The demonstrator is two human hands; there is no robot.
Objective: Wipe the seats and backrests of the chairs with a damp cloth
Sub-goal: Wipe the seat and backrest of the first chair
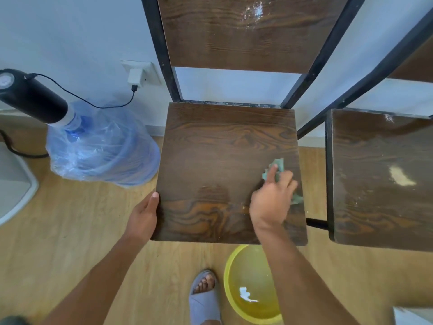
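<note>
A dark wood-grain chair seat [218, 156] in a black metal frame fills the middle of the view, with its backrest [234, 36] above. My right hand [271, 200] presses a crumpled green cloth [276, 168] onto the seat's right side. A wet sheen shows on the seat near its front. My left hand [144, 216] grips the seat's front-left edge. A second chair's seat [384, 179] stands to the right, dusty with pale specks and a light patch.
A yellow basin [230, 275] holding water sits on the wooden floor under the seat's front edge, beside my foot in a grey slipper [205, 299]. A plastic-wrapped water jug [100, 148] with a black pump [30, 95] stands at left, cabled to a wall socket [138, 71].
</note>
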